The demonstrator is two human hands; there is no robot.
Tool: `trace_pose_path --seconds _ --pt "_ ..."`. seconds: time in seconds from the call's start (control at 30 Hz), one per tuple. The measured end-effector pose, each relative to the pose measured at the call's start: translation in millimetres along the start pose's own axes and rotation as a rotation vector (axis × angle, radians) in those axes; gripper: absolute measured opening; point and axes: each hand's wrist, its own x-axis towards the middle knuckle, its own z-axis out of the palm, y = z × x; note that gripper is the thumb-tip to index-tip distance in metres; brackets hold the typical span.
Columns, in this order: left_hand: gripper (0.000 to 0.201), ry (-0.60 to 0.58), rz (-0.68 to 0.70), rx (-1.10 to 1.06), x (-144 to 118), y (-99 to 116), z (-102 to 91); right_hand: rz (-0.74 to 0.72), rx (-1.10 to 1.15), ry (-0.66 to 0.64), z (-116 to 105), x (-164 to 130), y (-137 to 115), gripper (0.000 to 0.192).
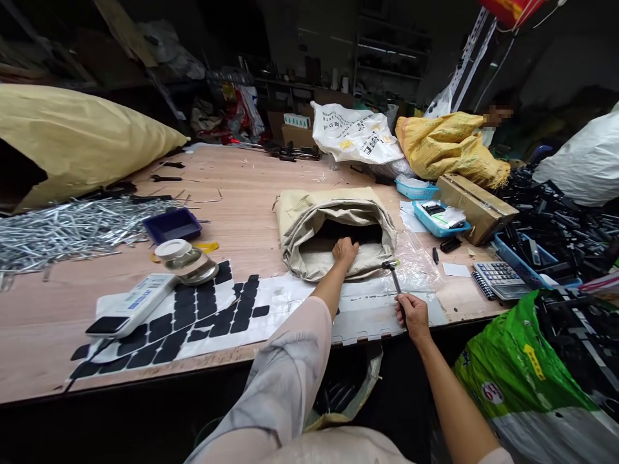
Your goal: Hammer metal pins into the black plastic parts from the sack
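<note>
The left hand point(345, 249) reaches into the rolled-down mouth of a beige woven sack point(333, 233) that lies on its side near the middle of the wooden tabletop point(242, 193). Its fingers are curled over the lower lip of the opening, so whether that grip has hold of anything inside cannot be told. The rim is folded back, which keeps the mouth wide and low enough for an arm to enter from the front edge.

The right hand point(412, 316) is wrapped closed around the dark handle of a small hammer point(395, 281). Its head is raised just beside the sack and above a clear plastic sheet point(416, 267).

To the left, a white backing sheet with rows of black pads point(203, 316) lies flat, with a white handheld device point(130, 306) resting on it and a glass jar point(186, 259) at its upper edge. A heap of metal rods point(62, 229) lies further left, and a calculator point(498, 278) sits to the right
</note>
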Motion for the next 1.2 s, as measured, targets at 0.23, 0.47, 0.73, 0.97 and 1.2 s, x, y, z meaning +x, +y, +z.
trace_pose_path --seconds 0.23,0.47,0.73,0.97,1.2 --pt "0.017 0.026 0.062 -0.009 -19.2 -15.7 -26.0 0.008 0.0 0.016 0.6 -0.9 -1.9 0.035" --pt "0.018 0.08 0.536 -0.252 -124.6 -57.9 -42.0 -0.016 -0.032 0.012 -1.7 -1.1 -3.4 0.034" --pt "0.019 -0.086 0.43 -0.144 -156.4 -75.5 -19.8 -0.07 -0.133 -0.009 -0.8 -7.1 -6.2 0.037" --pt "0.02 -0.099 0.386 -0.151 -153.8 -70.9 -20.8 -0.293 -0.511 -0.02 -5.9 -10.5 -8.5 0.034" --pt "0.021 -0.119 0.373 -0.124 -153.8 -69.1 -21.6 -0.529 -0.783 0.027 -5.1 -13.9 -7.4 0.031"
